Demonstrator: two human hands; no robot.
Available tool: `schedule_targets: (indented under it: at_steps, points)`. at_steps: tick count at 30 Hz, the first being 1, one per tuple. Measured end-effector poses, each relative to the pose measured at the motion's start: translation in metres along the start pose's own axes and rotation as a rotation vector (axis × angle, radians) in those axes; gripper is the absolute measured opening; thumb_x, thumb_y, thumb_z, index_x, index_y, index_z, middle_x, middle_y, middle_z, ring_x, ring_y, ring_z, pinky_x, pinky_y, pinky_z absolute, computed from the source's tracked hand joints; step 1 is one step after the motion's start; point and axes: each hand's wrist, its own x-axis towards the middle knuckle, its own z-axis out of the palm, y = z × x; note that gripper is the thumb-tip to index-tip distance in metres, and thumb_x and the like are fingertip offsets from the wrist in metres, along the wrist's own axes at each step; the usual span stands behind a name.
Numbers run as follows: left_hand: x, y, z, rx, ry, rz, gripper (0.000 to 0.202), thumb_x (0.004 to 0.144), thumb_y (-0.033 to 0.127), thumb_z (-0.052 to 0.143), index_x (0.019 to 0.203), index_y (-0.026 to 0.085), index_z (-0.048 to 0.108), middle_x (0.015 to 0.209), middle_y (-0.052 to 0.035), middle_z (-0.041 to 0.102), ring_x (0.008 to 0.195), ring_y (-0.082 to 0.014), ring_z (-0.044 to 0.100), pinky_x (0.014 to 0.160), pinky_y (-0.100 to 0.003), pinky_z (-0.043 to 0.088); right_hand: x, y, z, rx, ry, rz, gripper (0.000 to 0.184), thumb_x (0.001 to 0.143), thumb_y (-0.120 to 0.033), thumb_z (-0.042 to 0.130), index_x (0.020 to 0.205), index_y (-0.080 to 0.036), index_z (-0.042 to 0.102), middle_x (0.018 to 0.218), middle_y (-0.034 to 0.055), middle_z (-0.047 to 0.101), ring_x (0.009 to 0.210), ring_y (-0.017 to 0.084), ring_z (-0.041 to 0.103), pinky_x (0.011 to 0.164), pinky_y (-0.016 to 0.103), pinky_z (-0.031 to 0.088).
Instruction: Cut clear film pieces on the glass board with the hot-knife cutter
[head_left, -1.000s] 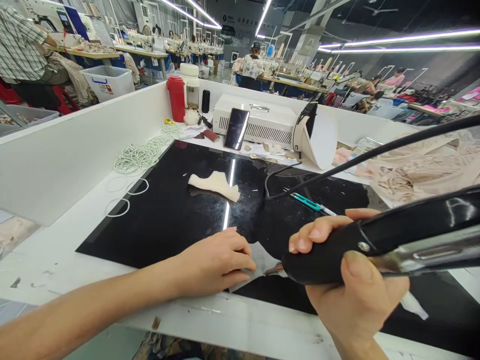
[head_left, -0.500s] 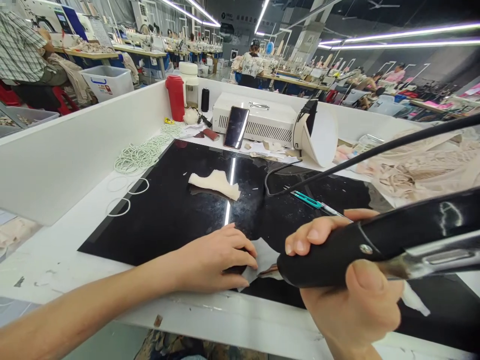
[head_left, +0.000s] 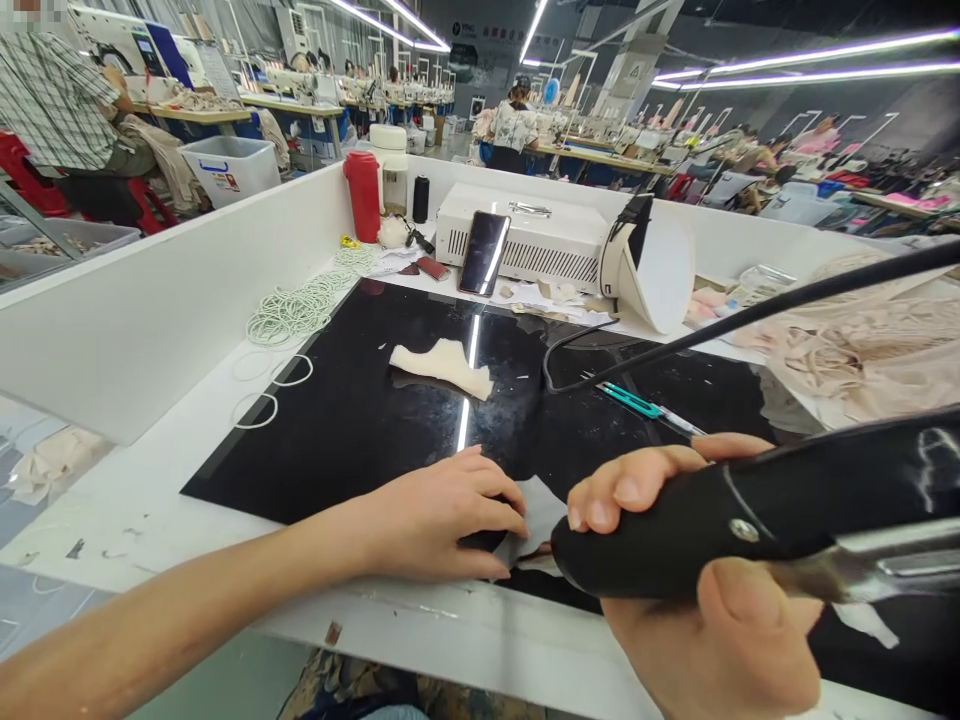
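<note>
While the right hand (head_left: 675, 650) is wrapped around a black tool (head_left: 660, 540) pointed at a white scrap (head_left: 546, 505) between the hands, the left hand (head_left: 442, 520) rests half open at the scrap's near edge. Beyond the left hand, a cream piece (head_left: 442, 367) lies on a black mat (head_left: 345, 400).

Back wall (head_left: 495, 68): Latin lettering (head_left: 466, 28), first letter Y, last letter apparently G, middle unclear; adjacent characters (head_left: 529, 41) illegible. Pillar (head_left: 624, 97): triangular sign (head_left: 635, 71). Plastic bin (head_left: 251, 172): label (head_left: 226, 184), print too small to read.
</note>
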Motion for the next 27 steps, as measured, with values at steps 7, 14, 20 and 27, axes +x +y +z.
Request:
schedule_targets:
  at_steps: [7, 14, 20, 27]
  points:
    - [-0.003, -0.004, -0.001, -0.011, 0.006, 0.020, 0.024, 0.090, 0.025, 0.083, 0.113, 0.023, 0.075, 0.122, -0.0066, 0.073, 0.115, -0.0248, 0.067, 0.126, -0.052, 0.031, -0.003, 0.005, -0.005, 0.027, 0.023, -0.015, 0.037, 0.078, -0.040, 0.086, 0.105, -0.026, 0.065, 0.070, -0.0036, 0.062, 0.054, 0.015, 0.056, 0.049, 0.029, 0.052]
    - [-0.004, 0.000, 0.000, 0.000, 0.051, 0.049, 0.021, 0.096, 0.036, 0.078, 0.111, 0.021, 0.074, 0.124, -0.0083, 0.072, 0.120, -0.0240, 0.066, 0.129, -0.058, 0.026, 0.017, -0.001, -0.034, -0.016, 0.197, -0.056, 0.042, 0.067, -0.038, 0.091, 0.100, -0.026, 0.068, 0.070, -0.0049, 0.067, 0.053, 0.017, 0.058, 0.049, 0.032, 0.056]
    - [-0.003, -0.001, 0.013, 0.067, -0.013, 0.078, 0.038, 0.100, 0.043, 0.072, 0.132, 0.024, 0.069, 0.136, -0.0112, 0.069, 0.123, -0.0274, 0.064, 0.126, -0.061, 0.030, 0.012, 0.003, -0.037, -0.013, 0.203, -0.067, 0.040, 0.068, -0.036, 0.087, 0.101, -0.025, 0.066, 0.070, -0.0049, 0.067, 0.053, 0.017, 0.060, 0.048, 0.032, 0.056]
    - [-0.004, 0.001, 0.011, 0.089, -0.021, 0.064, 0.039, 0.098, 0.041, 0.074, 0.133, 0.025, 0.068, 0.135, -0.0103, 0.069, 0.125, -0.0274, 0.064, 0.127, -0.059, 0.030, 0.006, 0.009, -0.030, -0.012, 0.154, -0.108, 0.040, 0.073, -0.035, 0.086, 0.106, -0.023, 0.066, 0.074, -0.0036, 0.068, 0.055, 0.016, 0.061, 0.049, 0.030, 0.056]
